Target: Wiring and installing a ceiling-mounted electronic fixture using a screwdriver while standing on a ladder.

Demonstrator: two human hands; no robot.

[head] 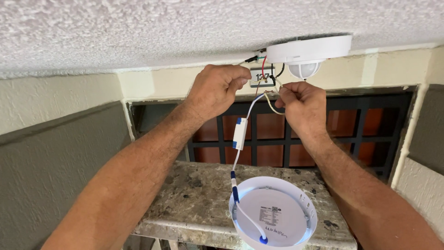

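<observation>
Head view, single entry: wiring at a textured, rough-stippled white ceiling (pixel 138 28). Left hand (pixel 217 90) raised and curled closed, thumb and forefinger pinching a bundle of thin wire ends (pixel 264 83) just below the ceiling opening; right hand (pixel 298 104) likewise curled, fingertips pinching the same cluster from the other side, so the two hands sit close together with the wires between them. Wires: red, black, pale yellow and white strands, thin, flexible, some looped; which strand each hand grips cannot be told. Judged step: joining or twisting conductors of the hanging lamp to the ceiling supply; the next move would call for fine fingertip control and a steady hold while the ends are bound. A white two-core lead runs down from the pinch to a small white rectangular driver box (pixel 239 133), smooth plastic, hanging free, then on through a blue connector to a round white LED panel light (pixel 274 214), flat disc, back side up, resting at the near edge of a speckled grey stone ledge (pixel 194 194), polished and mottled. Beside the hands, fixed to the ceiling: a round white motion sensor fitting (pixel 309 52) with a domed frosted lens beneath. Behind: a dark metal window grille (pixel 351 125) over reddish panels and rough plastered grey wall (pixel 55 171).
</observation>
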